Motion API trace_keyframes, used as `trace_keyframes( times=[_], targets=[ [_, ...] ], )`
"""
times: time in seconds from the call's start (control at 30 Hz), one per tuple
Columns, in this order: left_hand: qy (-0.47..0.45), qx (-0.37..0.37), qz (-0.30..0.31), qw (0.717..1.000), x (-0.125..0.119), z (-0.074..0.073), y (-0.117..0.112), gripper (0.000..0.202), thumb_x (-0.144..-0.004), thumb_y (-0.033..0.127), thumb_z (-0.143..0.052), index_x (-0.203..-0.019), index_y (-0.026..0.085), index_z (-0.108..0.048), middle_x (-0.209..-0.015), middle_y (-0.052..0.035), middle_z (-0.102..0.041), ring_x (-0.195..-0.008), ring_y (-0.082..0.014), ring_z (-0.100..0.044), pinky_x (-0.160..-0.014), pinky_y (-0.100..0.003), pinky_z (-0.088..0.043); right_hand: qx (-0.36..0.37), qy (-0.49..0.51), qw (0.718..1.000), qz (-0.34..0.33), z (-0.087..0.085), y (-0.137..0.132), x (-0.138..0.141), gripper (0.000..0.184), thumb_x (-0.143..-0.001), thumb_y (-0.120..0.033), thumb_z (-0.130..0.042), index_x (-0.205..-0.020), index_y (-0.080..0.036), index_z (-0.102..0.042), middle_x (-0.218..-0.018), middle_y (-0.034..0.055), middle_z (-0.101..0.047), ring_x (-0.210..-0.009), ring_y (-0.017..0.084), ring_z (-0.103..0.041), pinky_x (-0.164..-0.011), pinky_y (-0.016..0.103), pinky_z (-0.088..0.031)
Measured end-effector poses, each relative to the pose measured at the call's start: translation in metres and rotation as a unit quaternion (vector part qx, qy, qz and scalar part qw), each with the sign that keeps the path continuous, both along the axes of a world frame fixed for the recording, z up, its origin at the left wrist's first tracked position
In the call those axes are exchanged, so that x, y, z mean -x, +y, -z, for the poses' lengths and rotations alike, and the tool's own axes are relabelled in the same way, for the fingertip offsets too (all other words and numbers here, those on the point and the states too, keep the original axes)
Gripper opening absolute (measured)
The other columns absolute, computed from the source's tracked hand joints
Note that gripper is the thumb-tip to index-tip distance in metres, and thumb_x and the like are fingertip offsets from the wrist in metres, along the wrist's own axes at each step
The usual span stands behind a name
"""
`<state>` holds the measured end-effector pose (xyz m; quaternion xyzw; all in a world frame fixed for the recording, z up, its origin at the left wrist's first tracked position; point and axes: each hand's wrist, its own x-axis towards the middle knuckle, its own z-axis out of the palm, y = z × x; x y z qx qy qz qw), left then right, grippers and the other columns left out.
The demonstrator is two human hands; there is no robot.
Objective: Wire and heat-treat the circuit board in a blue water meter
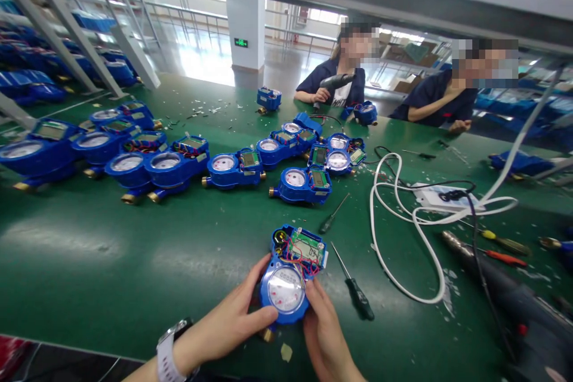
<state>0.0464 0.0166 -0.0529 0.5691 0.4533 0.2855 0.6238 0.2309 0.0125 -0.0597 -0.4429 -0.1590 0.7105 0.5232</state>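
A blue water meter [290, 271] with a round white dial and an open electronics bay of red wires and a green board lies on the green table [111, 262] near the front edge. My left hand [233, 319], with a watch on its wrist, grips the meter's left side. On the other flank, my right hand [324, 337] holds the dial rim with its fingers. A black-handled screwdriver [353, 286] lies just right of the meter.
Several more blue meters [170, 164] lie across the table's middle and left. A second screwdriver [331, 218], a white cable [403, 221], a black power tool [505, 292] and small screwdrivers [499, 245] lie to the right. Two people [340, 80] sit across the table.
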Motion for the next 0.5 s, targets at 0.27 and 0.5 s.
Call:
trace_keyframes(
  times=[0.27, 0.5],
  targets=[
    [-0.053, 0.011, -0.022, 0.998, -0.0054, -0.0022, -0.0006, 0.082, -0.086, 0.047, -0.06, -0.151, 0.022, -0.017, -0.157, -0.012, -0.029, -0.144, -0.0303, -0.028, -0.12, -0.051, -0.017, -0.012, 0.008, 0.999, -0.036, 0.0045, 0.0023, -0.006, 0.045, -0.079, -0.043, -0.078, -0.116, -0.022, -0.064, -0.118, 0.0053, -0.065, -0.114, 0.026, -0.056, -0.098, 0.038, -0.044],
    [-0.107, 0.044, -0.032, 0.993, -0.0077, -0.0011, -0.0005, 0.087, -0.083, 0.048, -0.064, -0.151, 0.021, -0.016, -0.157, -0.0139, -0.029, -0.143, -0.0311, -0.03, -0.12, -0.051, -0.017, -0.016, 0.015, 0.999, -0.043, 0.0021, 0.0036, -0.006, 0.049, -0.078, -0.043, -0.079, -0.117, -0.019, -0.064, -0.115, 0.007, -0.066, -0.114, 0.027, -0.056, -0.1, 0.04, -0.043]
  ],
)
